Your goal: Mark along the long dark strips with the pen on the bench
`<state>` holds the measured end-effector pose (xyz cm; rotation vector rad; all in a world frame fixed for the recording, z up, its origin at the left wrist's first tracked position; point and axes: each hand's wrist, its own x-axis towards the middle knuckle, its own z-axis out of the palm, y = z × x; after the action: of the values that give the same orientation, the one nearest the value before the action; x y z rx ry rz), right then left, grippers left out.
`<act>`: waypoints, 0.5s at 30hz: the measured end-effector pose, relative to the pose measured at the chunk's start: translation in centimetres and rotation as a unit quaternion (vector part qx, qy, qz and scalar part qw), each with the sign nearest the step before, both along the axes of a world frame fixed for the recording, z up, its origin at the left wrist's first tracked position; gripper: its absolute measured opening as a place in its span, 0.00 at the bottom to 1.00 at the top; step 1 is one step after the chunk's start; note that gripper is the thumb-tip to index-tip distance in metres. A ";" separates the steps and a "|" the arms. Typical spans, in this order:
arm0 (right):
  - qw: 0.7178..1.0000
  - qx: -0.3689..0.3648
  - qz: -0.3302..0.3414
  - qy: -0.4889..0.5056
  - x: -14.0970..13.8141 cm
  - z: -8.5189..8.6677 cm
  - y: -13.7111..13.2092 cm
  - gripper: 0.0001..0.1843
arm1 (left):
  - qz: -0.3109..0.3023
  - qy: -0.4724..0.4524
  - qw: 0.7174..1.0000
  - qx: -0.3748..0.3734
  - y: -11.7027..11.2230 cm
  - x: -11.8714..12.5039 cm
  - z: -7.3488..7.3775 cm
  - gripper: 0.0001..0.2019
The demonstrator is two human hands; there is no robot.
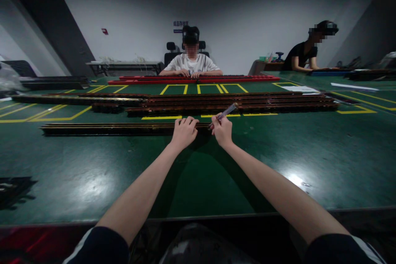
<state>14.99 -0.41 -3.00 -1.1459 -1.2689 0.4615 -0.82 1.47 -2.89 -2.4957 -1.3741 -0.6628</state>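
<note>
A long dark strip (105,129) lies across the green table (309,152) in front of me. My left hand (185,131) is closed over the strip's right end, fingers curled on its top edge. Just to the right, my right hand (222,129) is closed round a thin pen-like tool (228,111) with a clear purple handle. The tool's handle sticks up to the right and its tip points down at the strip's end.
A stack of more long dark strips (235,103) lies beyond my hands, with yellow floor-style markings (176,88) on the table. Red strips (198,79) lie in front of a seated person (191,64) opposite. Another person (305,55) works at the far right.
</note>
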 end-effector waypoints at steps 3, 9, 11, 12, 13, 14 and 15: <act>1.000 0.000 0.003 0.006 -0.1 0.1 -0.1 0.12 | 0.002 -0.003 1.000 -0.008 0.0 -0.1 0.1 0.18; 1.000 -0.014 0.007 0.010 -0.2 0.4 -0.4 0.10 | 0.002 -0.003 1.000 -0.016 -0.3 -0.1 0.4 0.21; 1.000 -0.014 0.015 0.011 -0.2 0.4 -0.5 0.10 | 0.000 0.000 1.000 -0.017 -0.4 -0.1 0.5 0.21; 1.000 -0.014 0.017 0.010 -0.2 0.4 -0.5 0.10 | -0.001 0.000 1.000 -0.019 -0.4 0.0 0.5 0.22; 1.000 -0.013 0.016 0.008 -0.1 0.4 -0.5 0.10 | -0.002 0.000 1.000 -0.021 -0.4 0.0 0.5 0.22; 1.000 -0.012 0.012 0.004 0.0 0.4 -0.4 0.10 | -0.003 -0.001 1.000 -0.024 -0.4 -0.1 0.5 0.22; 1.000 -0.012 0.006 0.001 0.0 0.4 -0.4 0.10 | -0.003 -0.004 1.000 -0.026 -0.3 -0.1 0.5 0.22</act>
<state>15.02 -0.83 -2.63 -1.1582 -1.2723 0.4863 -0.89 1.13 -2.38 -2.5422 -1.4040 -0.6455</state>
